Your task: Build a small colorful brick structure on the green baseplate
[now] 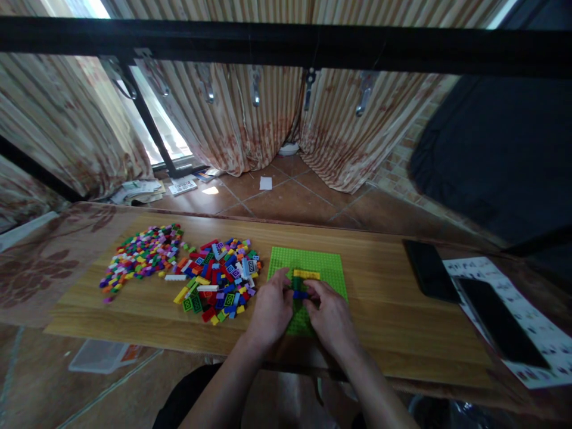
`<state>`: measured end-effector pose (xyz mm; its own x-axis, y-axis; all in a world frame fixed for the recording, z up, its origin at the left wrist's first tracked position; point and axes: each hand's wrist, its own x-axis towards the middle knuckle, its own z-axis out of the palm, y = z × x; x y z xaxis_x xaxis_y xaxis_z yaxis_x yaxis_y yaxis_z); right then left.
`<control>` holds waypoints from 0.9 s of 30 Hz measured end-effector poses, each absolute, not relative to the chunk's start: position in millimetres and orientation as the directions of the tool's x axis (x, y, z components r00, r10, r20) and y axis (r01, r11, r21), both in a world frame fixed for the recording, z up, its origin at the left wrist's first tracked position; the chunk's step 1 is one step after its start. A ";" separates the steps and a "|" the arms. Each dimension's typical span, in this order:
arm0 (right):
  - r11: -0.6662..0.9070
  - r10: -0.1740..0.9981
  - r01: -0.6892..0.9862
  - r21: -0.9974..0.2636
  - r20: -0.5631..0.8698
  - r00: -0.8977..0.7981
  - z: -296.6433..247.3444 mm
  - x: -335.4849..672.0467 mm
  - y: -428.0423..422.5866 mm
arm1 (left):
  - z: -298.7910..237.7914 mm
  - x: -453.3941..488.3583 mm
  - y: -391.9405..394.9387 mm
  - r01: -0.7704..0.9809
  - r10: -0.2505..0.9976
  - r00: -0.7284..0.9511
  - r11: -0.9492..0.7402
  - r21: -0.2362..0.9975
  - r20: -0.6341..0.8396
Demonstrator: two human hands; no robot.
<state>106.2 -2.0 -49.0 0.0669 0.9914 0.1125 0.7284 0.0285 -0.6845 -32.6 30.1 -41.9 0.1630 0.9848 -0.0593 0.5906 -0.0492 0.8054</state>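
A lime-green studded baseplate (308, 257) lies on the wooden board in front of me. On it stands a small build with a yellow brick row (307, 274) along its far side and a dark green brick (297, 282) at its left. Between my hands sits a blue brick (300, 294) at the near side of the build. My left hand (273, 307) is closed at the left end of the blue brick. My right hand (328, 310) has its thumb and fingers bent in at the brick's right end. The fingertips partly cover the build.
Left of the baseplate spreads a pile of larger mixed bricks (223, 274), and beyond it a heap of tiny bricks (145, 253). To the right lie a black tablet (429, 271), a black phone (503, 322) and a printed sheet (478, 268). A black bar (277, 42) crosses above.
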 end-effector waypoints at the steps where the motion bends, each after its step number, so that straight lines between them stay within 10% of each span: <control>1: 0.028 0.991 0.728 -0.685 0.114 0.069 -49.2 106.3 -1.9 | -40.7 -32.9 30.0 0.593 0.985 0.163 -0.049 0.804 -0.060; 27: 0.082 0.989 0.794 -0.602 0.149 0.011 -50.6 106.8 -1.3 | -37.9 -30.3 33.9 0.595 0.989 0.148 -0.065 0.801 -0.029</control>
<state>106.8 -1.3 -50.6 0.0107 0.9887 0.1492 0.7942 0.0822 -0.6021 -30.3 33.9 -37.9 0.1477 0.9886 -0.0294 0.5947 -0.0650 0.8013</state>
